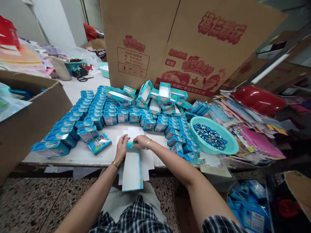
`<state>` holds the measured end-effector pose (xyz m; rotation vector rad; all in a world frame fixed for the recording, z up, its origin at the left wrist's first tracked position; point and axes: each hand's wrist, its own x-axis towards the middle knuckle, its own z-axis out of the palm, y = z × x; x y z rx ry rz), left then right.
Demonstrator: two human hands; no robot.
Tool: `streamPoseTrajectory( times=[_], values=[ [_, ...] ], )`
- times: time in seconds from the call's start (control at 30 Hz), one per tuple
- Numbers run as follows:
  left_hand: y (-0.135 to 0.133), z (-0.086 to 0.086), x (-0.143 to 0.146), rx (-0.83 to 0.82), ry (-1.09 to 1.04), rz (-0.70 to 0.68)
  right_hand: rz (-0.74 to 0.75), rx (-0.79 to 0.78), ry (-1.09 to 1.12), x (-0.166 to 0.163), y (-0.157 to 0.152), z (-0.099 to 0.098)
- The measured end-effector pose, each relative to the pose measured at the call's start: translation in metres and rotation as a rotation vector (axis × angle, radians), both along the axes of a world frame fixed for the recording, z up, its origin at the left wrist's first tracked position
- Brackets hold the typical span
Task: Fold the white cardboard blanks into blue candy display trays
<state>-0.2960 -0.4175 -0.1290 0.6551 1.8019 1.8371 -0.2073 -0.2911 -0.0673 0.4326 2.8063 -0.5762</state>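
Observation:
A part-folded cardboard display box (132, 170), white inside with blue printed edges, lies lengthwise before me and overhangs the table's front edge. My right hand (141, 142) pinches its folded blue far end. At the left side of that same end, my left hand (122, 147) has its fingers curled against the cardboard. Beneath the box are flat white cardboard blanks (147, 165), partly sticking out. A single blue candy box (99, 143) lies tilted to the left of my hands.
Rows of blue candy boxes (82, 118) line the table on both sides. Folded display boxes (164, 91) are heaped behind, against a large carton (145, 19). A turquoise basin (230, 147) of shiny blue pieces stands right, beside stacked papers (218, 113). An open carton (46, 97) is left.

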Motion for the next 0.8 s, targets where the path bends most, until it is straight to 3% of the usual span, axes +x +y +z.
streamPoseTrajectory(
  times=[0.1, 0.2, 0.4, 0.5, 0.57, 0.63, 0.73, 0.8],
  values=[
    [-0.001, 0.002, -0.003, -0.019, 0.042, -0.055, 0.203, 0.31, -0.051, -0.018, -0.016, 0.005],
    [-0.001, 0.004, -0.006, -0.034, 0.041, -0.098, 0.308, 0.372, -0.094, -0.028, -0.029, 0.004],
    [-0.008, 0.013, -0.013, -0.031, -0.076, -0.149, 0.202, 0.35, -0.108, -0.009, -0.03, 0.002],
    [-0.027, 0.026, -0.022, -0.169, -0.041, -0.351, 0.096, 0.338, -0.128, 0.007, -0.027, -0.001],
    [-0.041, 0.035, -0.028, -0.338, 0.175, -0.578, 0.017, 0.324, -0.136, 0.017, -0.026, -0.005],
    [-0.052, 0.041, -0.028, -0.528, 0.521, -0.715, -0.057, 0.306, -0.138, 0.027, -0.024, -0.007],
    [-0.058, 0.041, -0.017, -0.762, 1.009, -0.673, -0.102, 0.257, -0.146, 0.044, -0.008, -0.005],
    [-0.055, 0.035, -0.006, -0.853, 1.198, -0.626, -0.077, 0.179, -0.145, 0.054, 0.008, 0.002]
  ],
)
